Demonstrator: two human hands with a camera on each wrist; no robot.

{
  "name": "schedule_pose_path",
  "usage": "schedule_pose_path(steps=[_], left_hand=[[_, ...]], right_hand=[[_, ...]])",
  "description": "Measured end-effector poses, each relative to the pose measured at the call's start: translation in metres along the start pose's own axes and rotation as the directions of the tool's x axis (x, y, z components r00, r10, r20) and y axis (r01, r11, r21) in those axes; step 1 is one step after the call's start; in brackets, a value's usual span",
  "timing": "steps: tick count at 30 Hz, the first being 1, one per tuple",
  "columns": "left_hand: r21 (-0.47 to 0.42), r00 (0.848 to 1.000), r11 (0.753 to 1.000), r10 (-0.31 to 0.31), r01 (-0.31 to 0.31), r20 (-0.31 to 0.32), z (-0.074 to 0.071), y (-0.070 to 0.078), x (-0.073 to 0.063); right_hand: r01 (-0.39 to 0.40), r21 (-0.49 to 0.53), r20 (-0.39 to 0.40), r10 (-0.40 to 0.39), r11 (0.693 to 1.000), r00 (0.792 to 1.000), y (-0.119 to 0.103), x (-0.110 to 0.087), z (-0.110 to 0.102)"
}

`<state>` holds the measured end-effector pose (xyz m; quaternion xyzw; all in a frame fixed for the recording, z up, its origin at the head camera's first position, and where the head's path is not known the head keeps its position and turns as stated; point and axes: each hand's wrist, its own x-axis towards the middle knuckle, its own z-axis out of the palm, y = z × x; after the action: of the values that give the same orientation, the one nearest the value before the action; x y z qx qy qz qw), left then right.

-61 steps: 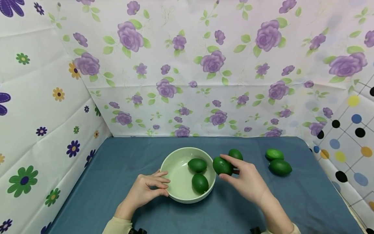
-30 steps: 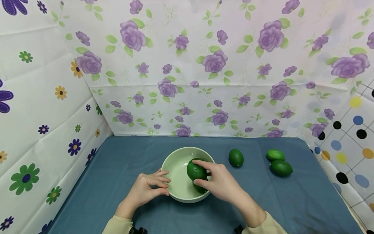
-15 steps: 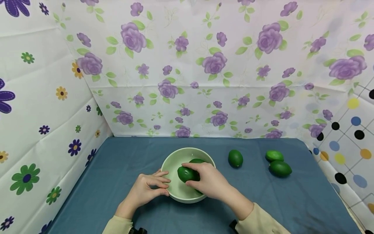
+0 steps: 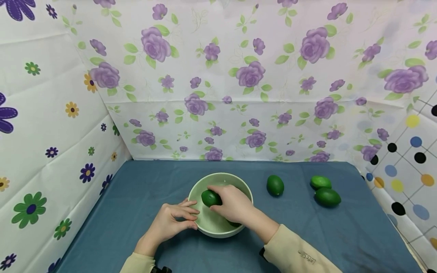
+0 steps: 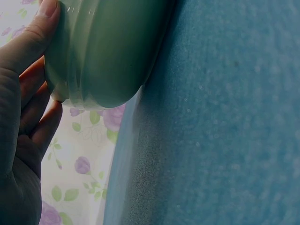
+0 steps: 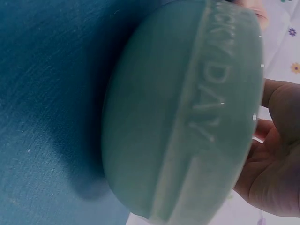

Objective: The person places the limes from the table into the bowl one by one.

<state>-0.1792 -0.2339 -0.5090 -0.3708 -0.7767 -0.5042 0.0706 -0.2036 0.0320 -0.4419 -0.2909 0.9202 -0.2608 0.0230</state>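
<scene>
Right hand (image 4: 232, 206) grip: fingers curled round green lime (image 4: 209, 198), held inside pale green bowl (image 4: 239, 181), centre of frame. Left hand (image 4: 172, 222) grip: fingertips clasp bowl's near-left rim, steadying it. More limes partly hidden under right hand. Advice: lower lime onto bare bowl floor at left, release only once seated; maintain left-hand brace. Three limes (image 4: 275, 185) on blue bench (image 4: 143, 189), right of frame.

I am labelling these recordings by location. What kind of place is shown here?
Probably a small staged tabletop set, not a real kitchen. Flower-printed sheets wall in a table under a blue cloth. On it stand only a pale green bowl and green lime-like fruits, handled by two bare hands.
</scene>
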Motion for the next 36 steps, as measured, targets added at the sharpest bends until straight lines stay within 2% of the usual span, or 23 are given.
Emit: schedule_pose_path(steps=[9,18,21,27,36], left_hand=[[-0.006,1.000,1.000,-0.015,0.016,0.004,-0.001,0.003,0.001],[-0.006,1.000,1.000,0.025,-0.025,-0.005,0.000,0.003,0.001],[-0.002,0.999,1.000,0.031,-0.031,-0.006,0.000,0.003,0.001],[-0.008,1.000,1.000,0.027,-0.027,-0.003,0.000,0.003,0.001],[-0.009,0.999,0.999,0.037,-0.037,-0.007,0.000,0.004,0.002]], right_hand=[[-0.007,-0.076,0.024,0.009,0.997,1.000,-0.001,0.011,0.010],[-0.001,-0.182,0.064,0.013,0.983,0.998,-0.008,0.021,0.016],[0.018,-0.259,0.065,-0.001,0.966,0.998,-0.008,0.024,0.020],[0.048,-0.408,0.091,-0.012,0.912,0.996,-0.008,0.028,0.027],[0.078,-0.509,0.095,-0.033,0.857,0.995,-0.011,0.033,0.029]])
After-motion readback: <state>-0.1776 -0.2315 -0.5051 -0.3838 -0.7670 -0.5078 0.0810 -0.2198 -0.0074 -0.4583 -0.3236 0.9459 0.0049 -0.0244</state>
